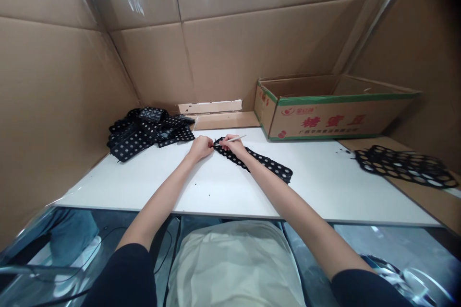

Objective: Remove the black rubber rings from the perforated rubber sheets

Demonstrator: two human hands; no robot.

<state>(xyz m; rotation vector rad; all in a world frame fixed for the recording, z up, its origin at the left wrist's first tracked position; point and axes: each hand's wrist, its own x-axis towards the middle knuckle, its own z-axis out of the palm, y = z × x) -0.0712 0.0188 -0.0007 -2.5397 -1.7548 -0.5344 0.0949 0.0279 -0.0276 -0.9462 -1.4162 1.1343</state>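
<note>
A black strip of cloth (272, 166) with pale dots lies slantwise on the white tabletop (230, 196). My left hand (201, 147) is closed, its fingers pinching the strip's far left end. Held like a pen in my right hand (232, 146) is a slim white pen-like tool (237, 138), with its tip down at that same end of the strip. What kind of tool it is cannot be made out, and its tip is partly hidden by the fingers. My right forearm passes over the middle of the strip.
A heap of dotted black cloth pieces (144, 132) sits at the back left. At the back right stands an open cardboard box (324, 117) with green edges. Black sheets with round holes (403, 167) lie at the far right. Cardboard walls (223, 57) enclose the table.
</note>
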